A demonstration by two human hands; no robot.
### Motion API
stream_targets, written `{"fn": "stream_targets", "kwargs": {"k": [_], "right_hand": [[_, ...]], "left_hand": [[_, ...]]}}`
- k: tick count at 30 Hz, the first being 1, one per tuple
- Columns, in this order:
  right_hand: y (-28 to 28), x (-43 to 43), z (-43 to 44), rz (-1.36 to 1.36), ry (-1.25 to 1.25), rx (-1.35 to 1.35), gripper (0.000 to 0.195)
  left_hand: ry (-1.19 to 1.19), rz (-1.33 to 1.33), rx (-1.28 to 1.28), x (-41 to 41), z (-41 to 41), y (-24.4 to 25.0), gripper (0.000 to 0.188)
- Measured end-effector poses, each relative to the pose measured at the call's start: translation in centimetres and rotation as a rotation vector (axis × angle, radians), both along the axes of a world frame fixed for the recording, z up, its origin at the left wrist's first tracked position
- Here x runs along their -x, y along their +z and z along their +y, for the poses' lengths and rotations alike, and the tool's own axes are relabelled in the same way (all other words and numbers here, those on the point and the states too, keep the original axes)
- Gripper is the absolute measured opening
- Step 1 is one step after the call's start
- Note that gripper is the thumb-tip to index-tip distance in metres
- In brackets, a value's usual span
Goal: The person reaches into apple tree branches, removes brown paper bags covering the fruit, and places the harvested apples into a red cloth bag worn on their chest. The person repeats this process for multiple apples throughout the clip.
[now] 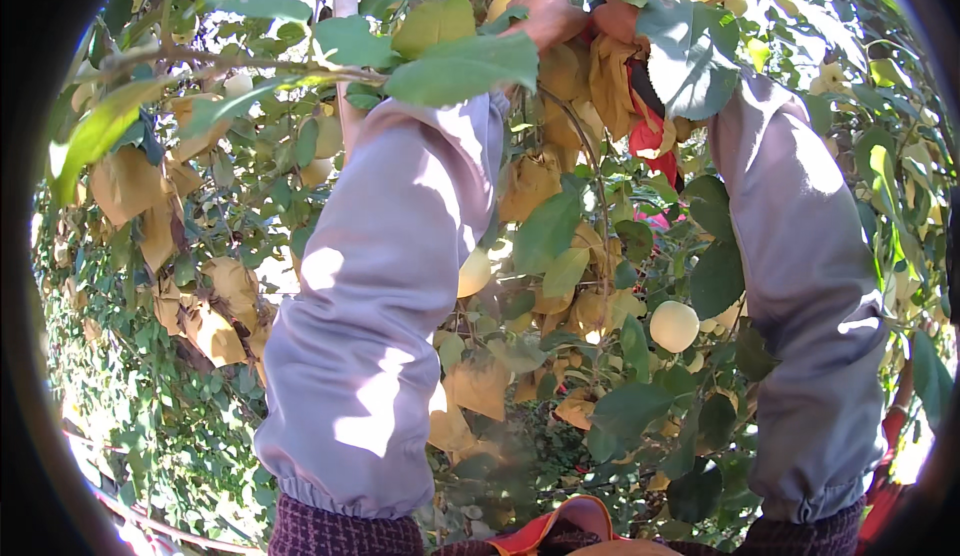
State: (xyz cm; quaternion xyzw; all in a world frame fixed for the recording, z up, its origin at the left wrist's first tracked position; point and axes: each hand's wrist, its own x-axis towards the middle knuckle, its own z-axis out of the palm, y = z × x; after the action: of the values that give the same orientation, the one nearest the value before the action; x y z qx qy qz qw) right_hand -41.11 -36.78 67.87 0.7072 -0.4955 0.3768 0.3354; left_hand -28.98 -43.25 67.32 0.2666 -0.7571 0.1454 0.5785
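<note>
Both my arms, in grey sleeve covers, reach up into an apple tree's foliage. My left hand [549, 9] is at the top middle, bent among the leaves beside a pale yellow fruit [504, 2]; its fingertips are hidden. Close by on its right, my right hand [616, 18] is partly covered by a large green leaf [688, 53]. A crumpled brown paper bag [615, 87] hangs from the right hand's fingers. Red and black lining [651, 132] shows along that bag. More brown paper bags [566, 87] hang just below my left hand.
A leafy branch [247, 62] crosses at upper left, close to the view. Bagged fruits [214, 331] hang at left. One bare pale apple [674, 326] hangs between my arms. A thin twig [596, 166] runs down the middle. A red, orange-edged object [559, 526] is at the bottom.
</note>
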Motion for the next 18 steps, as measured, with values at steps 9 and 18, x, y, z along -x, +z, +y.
{"fn": "stream_targets", "kwargs": {"k": [9, 18], "right_hand": [[-0.8, 1.3, -0.2, -0.054, 0.010, 0.043, 0.040], [-1.0, 1.2, -2.6, -0.093, 0.035, 0.043, 0.038]], "left_hand": [[0.162, -0.040, 0.412, 1.4, -2.2, -0.3, 0.029], [0.088, -0.177, 0.268, -0.3, -7.1, 1.1, 0.019]]}}
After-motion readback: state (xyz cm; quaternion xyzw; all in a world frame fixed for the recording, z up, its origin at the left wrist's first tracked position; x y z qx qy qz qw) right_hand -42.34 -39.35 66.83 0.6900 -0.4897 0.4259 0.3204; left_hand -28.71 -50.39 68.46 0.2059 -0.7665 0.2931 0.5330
